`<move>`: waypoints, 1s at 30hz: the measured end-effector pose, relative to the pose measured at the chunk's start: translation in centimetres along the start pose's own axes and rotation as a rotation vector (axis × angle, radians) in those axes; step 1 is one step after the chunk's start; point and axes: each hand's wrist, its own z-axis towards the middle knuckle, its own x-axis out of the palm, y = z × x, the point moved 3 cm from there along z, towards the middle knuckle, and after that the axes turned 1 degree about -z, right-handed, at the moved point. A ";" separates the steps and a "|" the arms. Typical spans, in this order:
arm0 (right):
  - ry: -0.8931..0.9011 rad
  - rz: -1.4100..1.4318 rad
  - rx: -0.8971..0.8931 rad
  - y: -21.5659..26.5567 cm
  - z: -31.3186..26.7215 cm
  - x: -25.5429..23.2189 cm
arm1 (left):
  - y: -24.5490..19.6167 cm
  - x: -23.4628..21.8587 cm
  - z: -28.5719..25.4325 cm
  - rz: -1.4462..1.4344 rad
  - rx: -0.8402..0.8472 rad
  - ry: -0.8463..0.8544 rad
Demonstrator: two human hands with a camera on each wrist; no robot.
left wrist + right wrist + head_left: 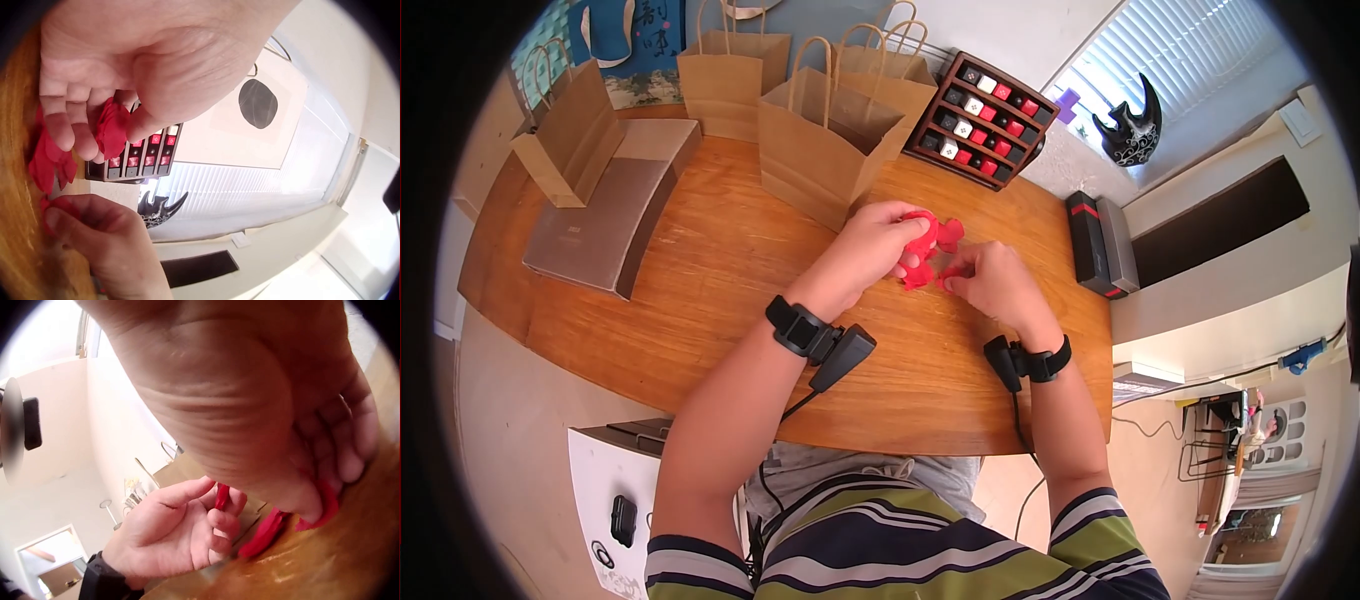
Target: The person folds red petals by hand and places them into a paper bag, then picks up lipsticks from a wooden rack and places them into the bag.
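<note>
Left fingers (pixel 59 128) curled round petals (pixel 114 130)

Short-sleeved shirt (pixel 880 548) striped olive, navy and white; grey drawstring bottoms (pixel 947 474); black wrist straps (pixel 796 325), each bearing a boxy black camera (pixel 847 356) with a thin black cable (pixel 800 404).

Shows plain red on the thin pieces (pixel 919 275), orange-brown grain on the bench (pixel 710 320) — olive-green, navy and white stripes across the shirt (pixel 890 540).
</note>
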 end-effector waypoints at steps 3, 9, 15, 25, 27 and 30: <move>0.006 0.007 -0.022 -0.4 0.1 0.2 | 0.0 0.0 0.0 -0.005 0.006 0.005; -0.031 0.406 0.021 -0.4 -0.4 -2.1 | 0.5 0.0 0.2 -0.051 0.024 0.030; -0.106 0.486 -0.087 2.0 0.4 -2.0 | 0.0 0.4 -0.3 -0.138 -0.059 0.087; -0.157 0.520 -0.064 1.7 1.5 -0.2 | 0.3 0.7 -0.2 -0.041 -0.009 0.173; -0.156 0.592 -0.076 1.2 1.4 -0.4 | 0.4 0.6 -0.2 -0.034 -0.004 0.156; -0.156 0.774 -0.037 0.5 0.9 -1.0 | 0.5 0.4 0.0 -0.010 -0.011 0.152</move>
